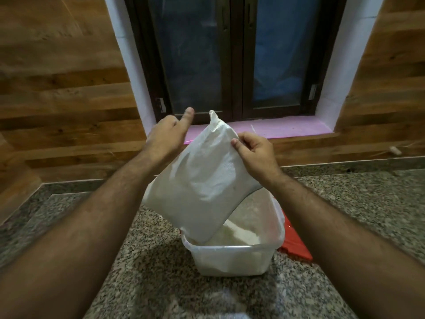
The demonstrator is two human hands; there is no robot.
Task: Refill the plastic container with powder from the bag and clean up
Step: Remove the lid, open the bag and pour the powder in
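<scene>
Two hands hold a white bag [202,180] upended, mouth down in the plastic container [232,256] w/ powder [236,236] on the granite counter [161,272]. Right hand [255,155] pinches the bag's top edge; left hand [167,134] behind it, thumb out, other fingers hidden. Red lid [296,245] beside container.

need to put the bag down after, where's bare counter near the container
Bare granite counter left of and in front of the plastic container. The right side is crowded: a red lid lies against it; open counter lies beyond that.

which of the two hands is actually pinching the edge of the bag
The right hand: its thumb and fingers pinch the white bag's upper edge. The left hand lies behind it, thumb up.
</scene>
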